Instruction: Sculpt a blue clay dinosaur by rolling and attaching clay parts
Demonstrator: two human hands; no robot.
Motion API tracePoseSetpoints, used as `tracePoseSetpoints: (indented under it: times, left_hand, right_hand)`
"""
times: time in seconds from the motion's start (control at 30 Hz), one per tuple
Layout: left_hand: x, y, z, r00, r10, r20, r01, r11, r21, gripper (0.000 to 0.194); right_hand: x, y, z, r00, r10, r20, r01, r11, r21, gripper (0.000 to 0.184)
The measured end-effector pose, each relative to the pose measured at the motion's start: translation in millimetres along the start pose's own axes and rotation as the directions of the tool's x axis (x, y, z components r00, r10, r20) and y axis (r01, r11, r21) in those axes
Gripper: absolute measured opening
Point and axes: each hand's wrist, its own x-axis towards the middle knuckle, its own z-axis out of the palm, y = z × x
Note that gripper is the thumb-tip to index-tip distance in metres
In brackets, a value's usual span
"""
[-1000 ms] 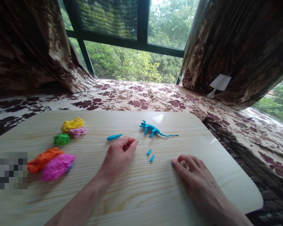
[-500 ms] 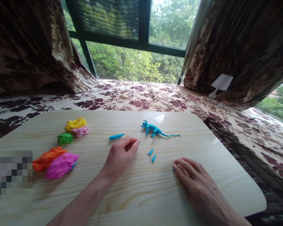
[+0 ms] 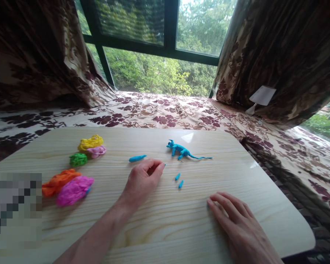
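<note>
My left hand (image 3: 145, 178) is closed in a pinch, a tiny tip of blue modelling clay (image 3: 165, 165) poking out beyond its fingertips. Stretched over the tabletop, my right hand (image 3: 235, 218) has its fingers lying low, with a sliver of blue clay (image 3: 208, 206) just visible at the fingertips. Between the hands lie two small tapered blue clay pieces, one farther back (image 3: 177, 176) and one nearer (image 3: 180, 184). A blue clay animal figure (image 3: 179, 150) with a long thin tail lies behind them. Beyond my left wrist rests a thicker blue clay roll (image 3: 137, 158).
On the table's (image 3: 154, 234) left side sit lumps of yellow (image 3: 90, 143), light pink (image 3: 97, 151), green (image 3: 78, 159), orange (image 3: 59, 182) and bright pink clay (image 3: 74, 191). Behind the table spreads a floral cloth (image 3: 143, 110), with a small white lamp (image 3: 262, 96) to the right.
My right hand has slid toward me and a little right, and less of the blue clay under it shows. My left hand keeps its pinch. The whole view has shifted slightly.
</note>
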Motion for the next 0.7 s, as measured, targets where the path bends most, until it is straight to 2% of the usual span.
tracePoseSetpoints:
  times: [0.07,0.17,0.33,0.57,0.7]
  left_hand:
    - [0.5,0.0,0.7,1.0,0.003,0.003,-0.003,1.0,0.002,0.024]
    - [1.1,-0.4,1.5,1.0,-0.006,0.003,0.006,1.0,0.006,0.023]
    - [0.2,-1.0,0.7,1.0,-0.008,0.0,0.008,1.0,-0.004,0.025]
    - [0.2,0.5,0.7,1.0,0.0,0.004,0.0,1.0,-0.021,0.023]
    - [-0.1,0.4,1.3,1.0,-0.003,0.007,0.003,1.0,-0.02,0.023]
  right_hand:
    - [-6.1,-2.8,-0.8,0.999,-0.019,-0.038,0.018,1.0,-0.023,0.058]
    - [1.2,-9.5,-4.6,0.999,-0.043,-0.017,0.042,0.999,-0.017,0.054]
    - [19.6,-7.9,-5.9,0.998,0.066,-0.009,-0.065,0.996,0.052,0.051]
    - [-14.0,-6.6,-0.7,0.997,0.061,-0.052,-0.061,0.998,0.002,0.056]
    - [-2.3,-12.2,-0.1,0.998,0.038,-0.051,-0.035,0.999,0.04,0.051]
